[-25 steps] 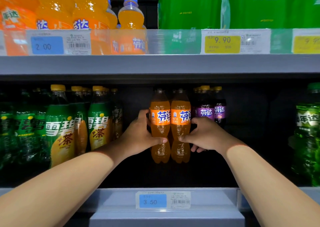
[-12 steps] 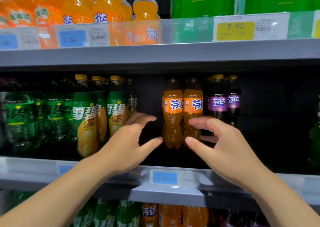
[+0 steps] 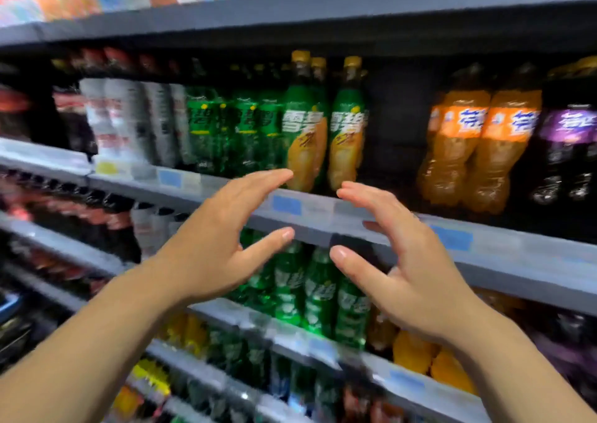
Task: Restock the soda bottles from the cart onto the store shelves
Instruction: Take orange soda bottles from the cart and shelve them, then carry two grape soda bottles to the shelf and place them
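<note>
Field note. Left hand (image 3: 213,248) and right hand (image 3: 410,277) are both spread wide and hold nothing. The palms face each other, fingers straight, near me in front of the shelf edge (image 3: 323,225).

Two orange soda bottles (image 3: 455,151) stand touching side by side on that shelf, to the right and beyond my right hand. Their long axes are vertical, necks up, labels toward me. Left of them is a dark gap, then two green-and-yellow bottles (image 3: 303,132) in front, with a third yellow cap behind. One purple-label bottle (image 3: 565,138) stands just right of the orange pair. Blur hides the rows behind.
</note>
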{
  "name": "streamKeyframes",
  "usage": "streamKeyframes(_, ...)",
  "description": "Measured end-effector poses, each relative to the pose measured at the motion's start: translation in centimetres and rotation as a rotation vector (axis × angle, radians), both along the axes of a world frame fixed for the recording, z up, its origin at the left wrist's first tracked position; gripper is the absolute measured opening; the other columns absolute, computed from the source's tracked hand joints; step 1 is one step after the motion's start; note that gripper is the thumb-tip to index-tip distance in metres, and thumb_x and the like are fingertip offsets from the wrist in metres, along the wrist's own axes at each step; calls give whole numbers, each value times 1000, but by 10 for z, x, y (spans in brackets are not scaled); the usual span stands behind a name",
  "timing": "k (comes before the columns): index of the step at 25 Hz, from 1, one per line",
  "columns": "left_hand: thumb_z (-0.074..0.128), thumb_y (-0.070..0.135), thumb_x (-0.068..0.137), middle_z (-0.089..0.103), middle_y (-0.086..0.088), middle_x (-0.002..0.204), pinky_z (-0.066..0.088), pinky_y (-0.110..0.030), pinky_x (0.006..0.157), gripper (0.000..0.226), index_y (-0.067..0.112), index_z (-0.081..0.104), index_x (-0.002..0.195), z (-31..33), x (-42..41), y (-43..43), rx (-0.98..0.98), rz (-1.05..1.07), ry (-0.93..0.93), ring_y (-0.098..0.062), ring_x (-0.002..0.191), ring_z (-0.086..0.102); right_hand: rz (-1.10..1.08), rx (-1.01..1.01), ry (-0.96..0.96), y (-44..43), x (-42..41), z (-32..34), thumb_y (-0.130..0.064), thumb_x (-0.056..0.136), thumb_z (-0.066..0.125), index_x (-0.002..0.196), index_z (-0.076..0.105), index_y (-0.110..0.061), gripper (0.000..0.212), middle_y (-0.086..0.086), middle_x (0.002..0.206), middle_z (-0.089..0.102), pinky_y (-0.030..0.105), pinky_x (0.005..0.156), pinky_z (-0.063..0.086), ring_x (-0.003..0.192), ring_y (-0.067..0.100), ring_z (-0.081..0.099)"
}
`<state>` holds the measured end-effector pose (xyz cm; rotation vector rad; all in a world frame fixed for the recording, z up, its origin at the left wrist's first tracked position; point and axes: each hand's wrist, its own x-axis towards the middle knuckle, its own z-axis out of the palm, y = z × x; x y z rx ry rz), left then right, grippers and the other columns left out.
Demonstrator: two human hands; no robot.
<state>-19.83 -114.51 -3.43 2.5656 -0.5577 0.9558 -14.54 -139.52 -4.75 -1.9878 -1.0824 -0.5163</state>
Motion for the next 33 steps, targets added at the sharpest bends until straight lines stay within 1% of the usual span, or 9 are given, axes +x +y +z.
streamKeyframes(6,45,69,93,27,23,160,19,-6,113,74,38,23,156,-54,-111,134,-61,192,106,4,147,24,104,-75,31,128,-66,-44,-50,91,62,146,50,-27,61,-9,156,41,42,116,38,146,2,34)
streamKeyframes(12,44,70,92,35,21,153,33,-27,112,71,37,27,153,-88,-223,265,-117,430,142,1,143,32,244,-98,104,262,-128,-68,-68,91,51,144,43,-45,59,-26,155,38,45,114,42,146,-3,33)
streamKeyframes(16,46,69,91,39,22,146,26,-4,103,67,37,33,149,-98,-286,331,-205,592,177,19,130,32,374,-115,158,349,-155,-78,-68,89,54,140,42,-53,54,-32,154,35,45,114,41,147,-2,31)
streamKeyframes(18,49,66,91,44,19,144,27,3,97,64,35,36,147,-103,-309,361,-238,655,207,18,125,37,429,-115,159,391,-161,-84,-64,89,56,140,43,-51,54,-36,151,35,39,115,39,145,-6,32)
streamKeyframes(22,50,65,93,46,19,141,31,-11,96,63,33,38,146,-120,-342,424,-293,827,195,8,122,41,553,-126,236,478,-165,-101,-61,91,59,140,47,-47,52,-33,149,39,37,113,43,141,-5,39)
streamKeyframes(25,48,70,90,42,27,137,30,-3,92,65,39,35,145,-139,-352,475,-317,905,224,14,120,38,593,-128,224,549,-159,-120,-51,89,59,141,50,-40,53,-27,149,42,33,115,40,141,-8,36)
streamKeyframes(28,50,67,89,45,22,137,30,-3,92,67,32,40,145,-154,-350,538,-311,967,269,12,121,40,634,-93,259,627,-142,-145,-48,94,63,139,50,-39,48,-23,144,47,32,112,43,137,-8,40)
streamKeyframes(31,51,59,86,51,11,140,35,-20,101,68,24,44,145,-164,-347,611,-346,1033,278,4,123,45,684,-55,310,711,-121,-170,-41,90,66,137,52,-38,49,-23,142,50,35,107,48,136,0,47)
streamKeyframes(33,49,60,86,51,9,142,34,-23,100,71,23,44,145,-169,-344,654,-353,1075,295,2,124,45,711,-41,332,763,-113,-183,-39,90,66,136,55,-34,48,-20,142,52,35,106,49,136,2,48)
